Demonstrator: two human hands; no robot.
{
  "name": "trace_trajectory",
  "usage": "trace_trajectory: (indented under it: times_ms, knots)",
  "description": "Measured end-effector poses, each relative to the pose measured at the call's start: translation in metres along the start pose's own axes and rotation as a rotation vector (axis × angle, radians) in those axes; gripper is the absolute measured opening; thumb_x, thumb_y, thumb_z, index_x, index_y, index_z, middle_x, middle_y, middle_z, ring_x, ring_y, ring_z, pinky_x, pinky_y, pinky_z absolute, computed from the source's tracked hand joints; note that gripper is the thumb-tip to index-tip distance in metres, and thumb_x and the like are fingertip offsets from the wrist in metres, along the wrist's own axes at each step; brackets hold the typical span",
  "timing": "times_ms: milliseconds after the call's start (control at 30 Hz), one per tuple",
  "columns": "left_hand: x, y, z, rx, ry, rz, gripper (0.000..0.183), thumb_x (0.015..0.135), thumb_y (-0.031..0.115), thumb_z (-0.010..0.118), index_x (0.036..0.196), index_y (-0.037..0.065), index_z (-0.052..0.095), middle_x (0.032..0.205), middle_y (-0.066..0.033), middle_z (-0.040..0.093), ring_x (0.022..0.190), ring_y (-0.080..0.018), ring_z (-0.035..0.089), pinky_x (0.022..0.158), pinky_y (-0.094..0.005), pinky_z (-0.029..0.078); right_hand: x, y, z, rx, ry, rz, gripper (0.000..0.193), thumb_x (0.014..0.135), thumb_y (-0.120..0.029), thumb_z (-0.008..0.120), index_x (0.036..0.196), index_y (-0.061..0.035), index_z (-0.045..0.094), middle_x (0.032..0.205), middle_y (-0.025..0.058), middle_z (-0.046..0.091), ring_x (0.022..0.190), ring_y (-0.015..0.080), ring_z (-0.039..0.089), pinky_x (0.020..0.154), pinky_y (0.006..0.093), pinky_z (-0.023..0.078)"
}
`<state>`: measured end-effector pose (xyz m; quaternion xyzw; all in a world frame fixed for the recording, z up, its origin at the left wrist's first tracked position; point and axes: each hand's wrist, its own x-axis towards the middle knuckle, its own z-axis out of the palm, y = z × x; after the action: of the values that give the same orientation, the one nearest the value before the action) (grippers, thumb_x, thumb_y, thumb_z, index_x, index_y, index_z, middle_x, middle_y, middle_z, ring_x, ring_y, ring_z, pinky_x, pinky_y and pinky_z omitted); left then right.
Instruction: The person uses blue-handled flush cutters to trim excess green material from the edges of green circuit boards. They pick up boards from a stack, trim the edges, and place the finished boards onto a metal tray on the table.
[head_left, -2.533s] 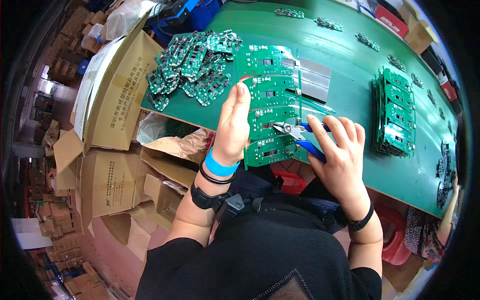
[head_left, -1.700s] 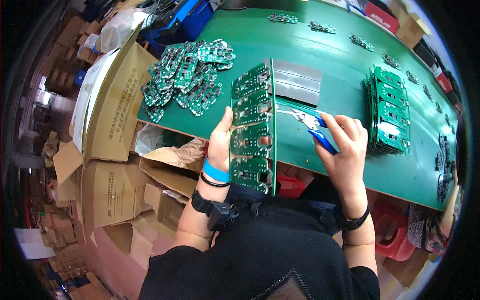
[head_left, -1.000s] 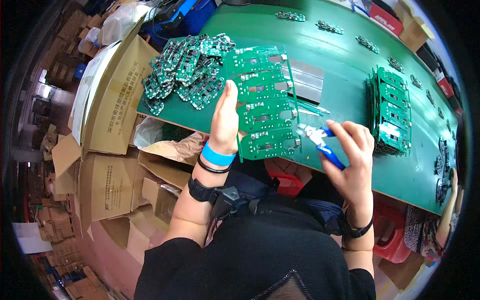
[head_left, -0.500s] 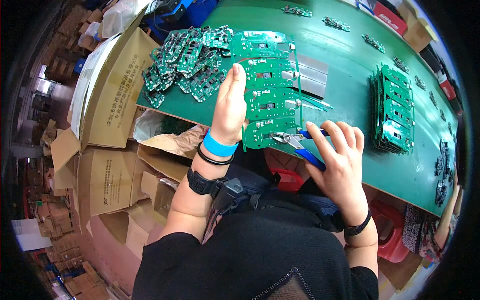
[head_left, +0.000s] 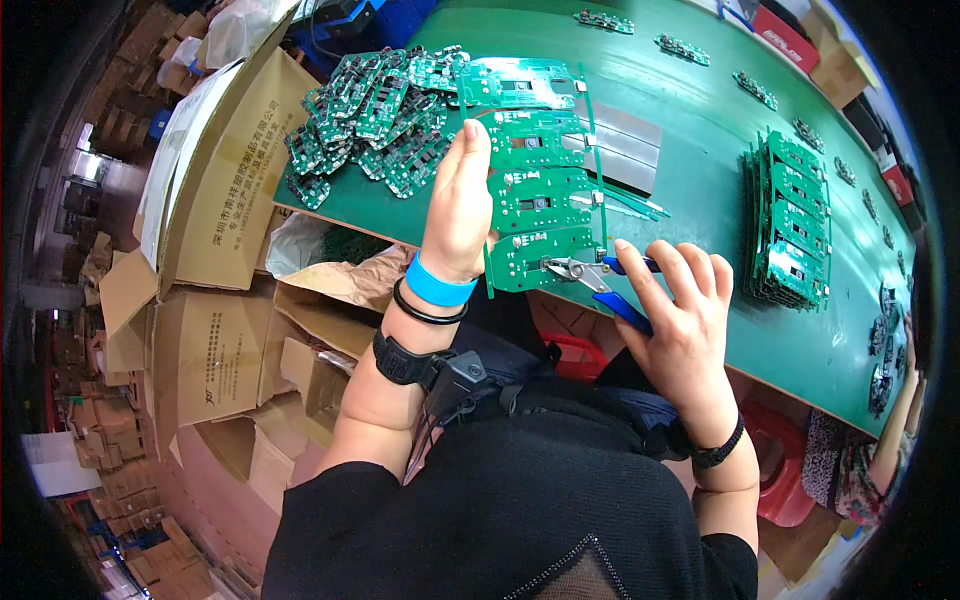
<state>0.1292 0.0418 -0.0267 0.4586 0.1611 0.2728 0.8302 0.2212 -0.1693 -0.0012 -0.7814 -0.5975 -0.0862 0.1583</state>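
Observation:
My left hand [head_left: 461,215] grips the left edge of a green circuit board panel [head_left: 545,180], its thumb along the edge and its other fingers hidden beneath. The panel has several joined boards in a column, with thin strips down both sides. In my right hand [head_left: 685,310] are blue-handled cutting pliers [head_left: 628,311], handles spread around the fingers. Their metal jaws lie over the lowest board, near its dark slot; whether they touch it cannot be seen. Beyond my left hand, a heap of loose circuit boards [head_left: 375,115] covers the table corner.
A stack of board panels [head_left: 787,225] stands on the green table [head_left: 690,290] to the right. Small boards [head_left: 683,50] lie spaced along the far side. A grey metal plate [head_left: 622,150] and cut strips [head_left: 635,204] lie behind the panel. Open cardboard boxes [head_left: 225,190] crowd the left. Another person's arm [head_left: 890,455] shows at far right.
The panel has tilted slightly, its upper board now catching more glare. My left hand and the pliers have shifted up a little. Both hands keep their hold.

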Motion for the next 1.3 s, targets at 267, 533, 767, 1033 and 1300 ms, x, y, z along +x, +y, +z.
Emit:
trace_trajectory:
  times_ms: [267,533,767,1033,1300]
  knots:
    - [-0.002,0.003,0.001,0.0,0.032,-0.002,0.046,0.104,0.037,0.025,0.133,0.006,0.042,0.123,-0.0143,0.057,0.103,-0.0268,0.063,0.084,-0.0425,0.057,-0.009,0.004,0.012,0.035,0.099,-0.029,0.065,0.059,-0.021,0.078,0.12,-0.0129,0.059,0.102,0.0054,0.054,0.093,0.0235,0.052,0.082,0.0396,0.036]
    - [-0.012,0.002,-0.018,-0.426,-0.086,-0.326,0.064,0.1,0.052,0.021,0.14,0.005,0.038,0.133,-0.0201,0.051,0.1,-0.0337,0.064,0.08,-0.0504,0.056,-0.01,0.022,0.007,0.207,0.342,0.166,0.051,0.064,-0.014,0.076,0.113,-0.0079,0.064,0.096,0.0094,0.056,0.087,0.0277,0.053,0.081,0.0383,0.039]
    - [-0.03,-0.033,-0.014,-0.883,-0.224,-0.465,0.067,0.1,0.05,0.023,0.142,-0.002,0.029,0.151,-0.0274,0.015,0.086,-0.0396,0.067,0.054,-0.0412,0.062,-0.002,0.031,0.025,0.088,0.215,0.212,0.051,0.065,-0.018,0.076,0.114,-0.01,0.062,0.099,0.0064,0.055,0.092,0.0249,0.052,0.08,0.0376,0.037]
    - [-0.029,-0.042,-0.01,-0.949,-0.288,-0.409,0.06,0.1,0.05,0.026,0.139,0.007,0.041,0.151,-0.0282,0.016,0.087,-0.0392,0.068,0.056,-0.0372,0.062,-0.002,0.027,0.024,0.022,0.196,0.217,0.057,0.066,-0.022,0.076,0.12,-0.0102,0.058,0.105,0.0089,0.054,0.099,0.0261,0.05,0.088,0.0399,0.034]
    - [-0.032,-0.038,-0.015,-0.896,-0.297,-0.447,0.069,0.099,0.053,0.022,0.139,-0.001,0.039,0.152,-0.0266,0.013,0.087,-0.0368,0.068,0.058,-0.0404,0.062,-0.043,0.051,0.026,0.007,-0.021,0.297,0.055,0.073,-0.017,0.073,0.124,-0.0072,0.054,0.119,0.0155,0.052,0.119,0.034,0.045,0.107,0.047,0.027]
